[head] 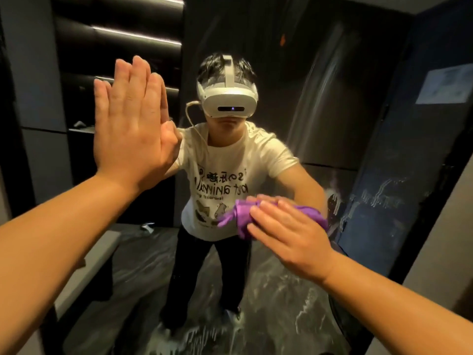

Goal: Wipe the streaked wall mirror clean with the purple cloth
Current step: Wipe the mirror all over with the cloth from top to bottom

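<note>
The wall mirror [320, 103] fills most of the view and carries pale streaks on its right side and white smears along its lower part. My left hand [130, 124] lies flat against the glass at upper left, fingers straight and together, holding nothing. My right hand [289, 237] presses the crumpled purple cloth [242, 216] against the mirror at centre right; the palm covers much of the cloth. The glass reflects a person in a white headset and pale T-shirt with both arms raised.
A dark panel [409, 162] with white drip marks stands at an angle along the mirror's right edge. A grey wall [440, 265] lies at the far right. Lit shelves [133, 34] and a grey bench [94, 262] appear in the reflection at left.
</note>
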A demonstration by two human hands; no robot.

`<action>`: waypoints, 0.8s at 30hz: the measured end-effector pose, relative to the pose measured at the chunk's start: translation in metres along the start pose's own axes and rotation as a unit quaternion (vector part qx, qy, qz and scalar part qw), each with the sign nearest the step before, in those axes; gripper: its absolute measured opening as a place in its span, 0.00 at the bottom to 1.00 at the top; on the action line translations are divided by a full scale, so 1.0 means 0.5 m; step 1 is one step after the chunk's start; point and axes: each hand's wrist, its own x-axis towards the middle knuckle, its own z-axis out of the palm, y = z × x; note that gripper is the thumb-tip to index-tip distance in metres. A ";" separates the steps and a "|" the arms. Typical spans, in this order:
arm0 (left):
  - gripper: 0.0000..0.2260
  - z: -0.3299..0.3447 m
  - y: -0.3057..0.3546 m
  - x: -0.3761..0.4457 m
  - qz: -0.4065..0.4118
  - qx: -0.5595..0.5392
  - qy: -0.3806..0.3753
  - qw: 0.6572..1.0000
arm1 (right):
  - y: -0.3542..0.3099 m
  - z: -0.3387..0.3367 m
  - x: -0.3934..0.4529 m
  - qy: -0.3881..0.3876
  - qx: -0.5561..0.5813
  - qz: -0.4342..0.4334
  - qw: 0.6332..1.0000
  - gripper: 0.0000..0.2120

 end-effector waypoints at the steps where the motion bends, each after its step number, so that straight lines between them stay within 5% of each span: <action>1: 0.30 -0.002 0.003 0.001 -0.003 0.003 -0.003 1.000 | -0.026 0.021 -0.046 -0.044 -0.014 -0.060 0.997 0.19; 3: 0.30 -0.009 0.014 -0.002 -0.018 -0.001 -0.017 1.000 | -0.041 0.059 -0.093 -0.152 -0.008 -0.169 0.974 0.19; 5: 0.30 -0.019 0.040 -0.019 -0.022 -0.012 -0.031 0.999 | -0.048 0.072 -0.144 -0.211 0.177 -0.197 0.941 0.19; 8: 0.31 -0.019 0.100 -0.047 0.034 -0.019 -0.043 0.998 | -0.053 0.008 -0.159 -0.216 0.075 -0.220 0.948 0.18; 12: 0.30 -0.013 0.156 -0.026 0.054 -0.030 -0.045 0.997 | 0.074 -0.134 0.029 -0.049 0.112 0.061 0.991 0.16; 15: 0.30 -0.005 0.180 -0.001 0.055 -0.020 -0.053 0.997 | 0.247 -0.216 0.173 0.014 -0.028 0.146 0.989 0.18; 18: 0.31 0.008 0.202 0.010 0.051 -0.010 -0.058 0.997 | 0.357 -0.223 0.231 0.104 -0.054 0.236 0.965 0.20; 21: 0.31 0.027 0.208 0.006 0.051 0.005 -0.041 0.998 | 0.383 -0.181 0.251 0.110 -0.041 0.250 0.961 0.20; 24: 0.30 0.041 0.206 0.002 0.058 0.022 -0.016 0.998 | 0.308 -0.122 0.170 0.077 -0.041 0.141 0.986 0.16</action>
